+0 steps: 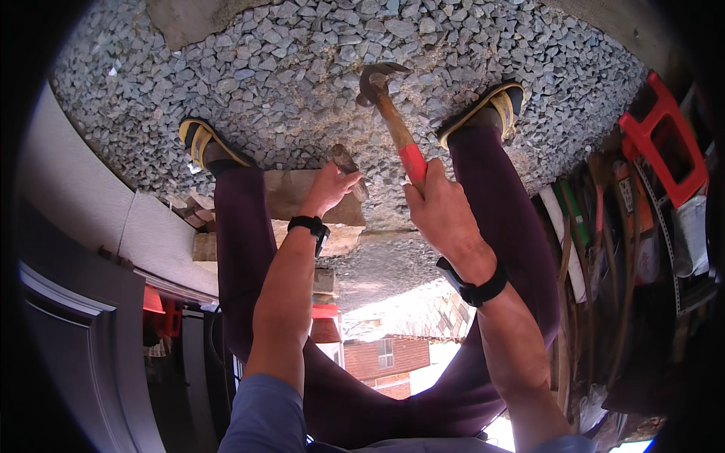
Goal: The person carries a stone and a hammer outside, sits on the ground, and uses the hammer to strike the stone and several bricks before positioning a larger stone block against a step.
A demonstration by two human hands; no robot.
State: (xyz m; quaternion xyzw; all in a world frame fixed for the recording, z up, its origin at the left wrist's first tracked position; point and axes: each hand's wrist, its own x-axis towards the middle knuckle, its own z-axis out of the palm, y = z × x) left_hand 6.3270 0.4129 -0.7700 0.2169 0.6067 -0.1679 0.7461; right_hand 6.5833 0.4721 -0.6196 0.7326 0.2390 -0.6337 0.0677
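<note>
My right hand (444, 212) grips the wooden handle of a claw hammer (399, 127), which has a red band around it. The hammer's metal head is at the far end, above the gravel. My left hand (329, 189) holds a short, rough, brownish piece (345, 159), stone or wood, between thumb and fingers; which of the two I cannot tell. Just behind and below that hand lies a flat stone slab (291, 195), partly hidden by my wrist. The two hands are apart, between my legs.
Grey gravel (294, 85) spreads around my sandalled feet. At the right are a red plastic object (677, 153), a green object (578, 212) and several long sticks. A pale wall base (153, 221) and a dark door (68, 340) stand at the left. A concrete piece (192, 20) lies at the top.
</note>
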